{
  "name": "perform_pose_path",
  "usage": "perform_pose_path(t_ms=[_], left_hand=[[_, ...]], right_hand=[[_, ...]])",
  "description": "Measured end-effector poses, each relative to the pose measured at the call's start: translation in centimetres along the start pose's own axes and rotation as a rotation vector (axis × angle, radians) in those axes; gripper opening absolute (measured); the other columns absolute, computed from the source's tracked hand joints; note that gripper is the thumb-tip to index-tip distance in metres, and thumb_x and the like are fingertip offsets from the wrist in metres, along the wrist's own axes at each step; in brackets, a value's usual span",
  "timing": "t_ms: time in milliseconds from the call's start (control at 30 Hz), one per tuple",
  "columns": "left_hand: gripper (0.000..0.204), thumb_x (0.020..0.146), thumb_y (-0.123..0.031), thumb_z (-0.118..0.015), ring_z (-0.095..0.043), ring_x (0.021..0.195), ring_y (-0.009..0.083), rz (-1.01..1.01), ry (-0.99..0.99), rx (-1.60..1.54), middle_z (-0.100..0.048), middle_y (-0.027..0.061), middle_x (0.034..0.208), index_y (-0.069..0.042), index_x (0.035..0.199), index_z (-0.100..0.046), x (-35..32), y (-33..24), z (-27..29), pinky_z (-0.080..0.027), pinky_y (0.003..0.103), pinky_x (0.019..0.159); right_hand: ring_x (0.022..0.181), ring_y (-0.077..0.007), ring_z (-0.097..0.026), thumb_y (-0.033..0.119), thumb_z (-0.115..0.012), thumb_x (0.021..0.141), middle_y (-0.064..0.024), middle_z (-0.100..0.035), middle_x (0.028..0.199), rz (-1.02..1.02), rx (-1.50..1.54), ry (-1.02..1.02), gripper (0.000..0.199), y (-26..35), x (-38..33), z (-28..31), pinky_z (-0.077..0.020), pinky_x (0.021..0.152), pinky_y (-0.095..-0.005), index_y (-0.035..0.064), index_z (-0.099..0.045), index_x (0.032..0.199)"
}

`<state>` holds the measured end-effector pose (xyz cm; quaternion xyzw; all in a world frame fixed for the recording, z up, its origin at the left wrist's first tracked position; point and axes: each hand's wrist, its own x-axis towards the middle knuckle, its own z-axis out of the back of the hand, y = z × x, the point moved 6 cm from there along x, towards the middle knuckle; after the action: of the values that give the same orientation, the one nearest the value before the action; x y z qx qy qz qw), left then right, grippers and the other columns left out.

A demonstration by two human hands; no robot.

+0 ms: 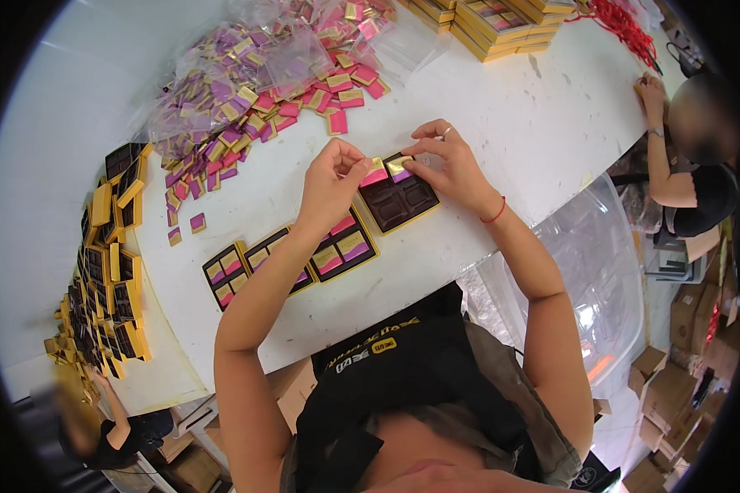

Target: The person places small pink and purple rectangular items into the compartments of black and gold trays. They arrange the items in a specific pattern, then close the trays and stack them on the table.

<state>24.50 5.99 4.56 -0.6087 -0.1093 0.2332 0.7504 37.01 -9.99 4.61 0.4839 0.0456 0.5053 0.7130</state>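
A yellow-edged box (419,215) with a dark brown, four-compartment tray lies in front of me. Its two far compartments hold a pink-and-gold wrapped sweet (373,172) and a purple-and-gold wrapped sweet (400,169); the two near ones show bare brown. My left hand (330,182) is closed in a pinch at the pink sweet's left edge. With thumb and fingers, my right hand (452,168) grips the purple sweet at the box's far right corner. Beside my left forearm stand filled boxes (345,251) of the same kind, partly hidden by that arm.
A heap of pink and purple wrapped sweets (222,107) with clear plastic bags spreads over the far left. Stacked boxes (493,33) stand at the back, red cords (625,29) at the far right. More brown-tray boxes (111,271) line the left. Two other people sit at the table's sides.
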Motion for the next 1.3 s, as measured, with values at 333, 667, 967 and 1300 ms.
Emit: perform_pose_path(t_ms=[333,667,967,1300], left_hand=[[0.016,0.084,-0.011,-0.071,-0.06,0.086,0.0216,-0.407,-0.071,0.593,-0.063,0.0087,0.103,-0.006,0.097,-0.063,-3.4,-2.3,-1.4,-0.048,0.034,0.072],[0.056,0.091,-0.033,-0.062,-0.046,0.131,0.0345,-0.623,0.084,1.126,-0.051,0.0189,0.139,0.004,0.132,-0.052,-7.0,-1.6,-3.6,-0.031,0.047,0.113],[0.035,0.092,-0.023,-0.061,-0.06,0.109,0.0335,-0.432,-0.028,0.722,-0.064,0.0138,0.119,-0.008,0.123,-0.058,-3.8,-3.1,2.5,-0.04,0.046,0.104],[0.035,0.078,-0.026,-0.075,-0.058,0.098,0.0323,-0.336,-0.666,1.032,-0.065,0.01,0.102,-0.007,0.106,-0.066,2.6,3.0,20.5,-0.045,0.043,0.087]], right_hand=[[0.11,-0.0313,-0.057,0.017,-0.074,0.08,-0.0117,-0.063,0.115,0.093,-0.11,0.044,0.036,1.7,-0.4,0.3,-0.0465,0.093,-0.0391,0.009,-0.068,0.115],[0.134,-0.0357,-0.04,0.057,-0.079,0.064,-0.0084,-0.05,0.142,0.246,-0.397,0.287,0.085,3.6,-1.8,-0.3,-0.0364,0.106,-0.0461,0.0043,-0.061,0.127],[0.119,-0.0335,-0.053,0.03,-0.075,0.081,-0.0122,-0.056,0.131,0.256,-0.25,0.275,0.046,3.8,4.5,-2.8,-0.0449,0.096,-0.0435,0.0054,-0.064,0.119],[0.086,-0.0306,-0.067,0.013,-0.059,0.091,-0.0151,-0.065,0.09,0.116,-0.151,0.348,0.027,0.1,11.9,-8.9,-0.0539,0.076,-0.0366,-0.0005,-0.063,0.114]])
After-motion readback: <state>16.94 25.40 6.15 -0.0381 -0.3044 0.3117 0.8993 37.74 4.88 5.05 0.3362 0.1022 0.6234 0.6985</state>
